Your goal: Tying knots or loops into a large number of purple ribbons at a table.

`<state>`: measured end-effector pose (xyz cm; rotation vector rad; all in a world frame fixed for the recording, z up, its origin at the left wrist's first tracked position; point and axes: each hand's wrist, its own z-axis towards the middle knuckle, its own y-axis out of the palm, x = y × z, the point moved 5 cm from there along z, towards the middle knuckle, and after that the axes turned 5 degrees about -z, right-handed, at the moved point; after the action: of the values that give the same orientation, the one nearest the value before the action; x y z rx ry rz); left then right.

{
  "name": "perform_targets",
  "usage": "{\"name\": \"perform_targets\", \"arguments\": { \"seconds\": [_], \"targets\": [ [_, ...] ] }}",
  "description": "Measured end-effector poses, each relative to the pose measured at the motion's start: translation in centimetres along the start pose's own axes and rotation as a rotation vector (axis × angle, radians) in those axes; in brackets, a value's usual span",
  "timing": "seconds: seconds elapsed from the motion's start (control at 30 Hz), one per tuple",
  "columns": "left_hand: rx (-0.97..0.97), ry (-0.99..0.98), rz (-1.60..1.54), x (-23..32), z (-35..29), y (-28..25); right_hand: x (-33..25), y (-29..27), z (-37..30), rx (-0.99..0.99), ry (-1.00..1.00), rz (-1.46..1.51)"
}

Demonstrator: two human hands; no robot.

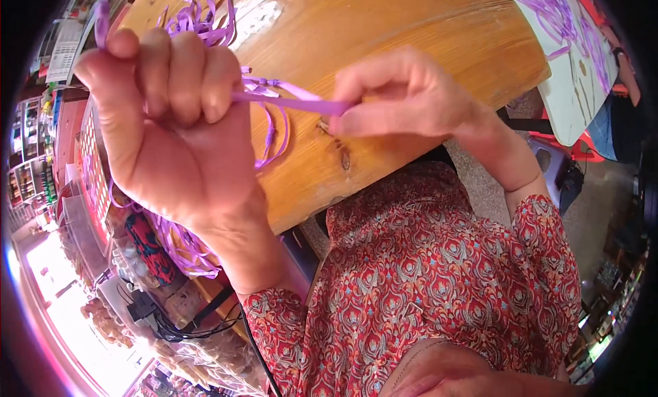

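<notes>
Raised at the left, my left hand [179,133] has its palm toward me and its fingers curled around a flat purple ribbon [291,102]. One part of the ribbon sticks up past the thumb. From the little-finger side the ribbon runs across to my right hand [408,95], which pinches it between thumb and fingers over the wooden table [411,27]. The stretch between the hands looks fairly straight. Below it, a thin purple loop [271,133] with small knot-like bits hangs or lies by the tabletop; which one I cannot tell.
A tangled heap of purple ribbons [205,20] lies at the table's far left. More ribbons [181,249] gather lower left, near black cables [171,328]. At the right stands a white table [569,109] with further purple ribbons [548,13] and another person's arm [627,75] beside it.
</notes>
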<state>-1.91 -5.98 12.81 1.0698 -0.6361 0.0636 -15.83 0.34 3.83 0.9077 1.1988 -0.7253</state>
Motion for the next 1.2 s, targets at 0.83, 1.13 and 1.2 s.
{"name": "perform_targets", "arguments": {
  "seconds": [0.83, 1.13, 1.2],
  "targets": [
    [0.064, 0.680, 1.757, -1.7, -2.0, -4.9, -2.7, -8.3, -5.8, 0.385, -0.173, -0.611],
    [0.075, -0.115, 0.938, -10.9, -2.4, -2.4, -5.9, -5.7, -5.3, 0.521, -0.358, -0.926],
    [0.103, -0.011, 1.008, -9.0, -2.4, -3.3, -5.4, -7.1, -6.3, 0.591, -0.240, -0.855]
  ]
}}
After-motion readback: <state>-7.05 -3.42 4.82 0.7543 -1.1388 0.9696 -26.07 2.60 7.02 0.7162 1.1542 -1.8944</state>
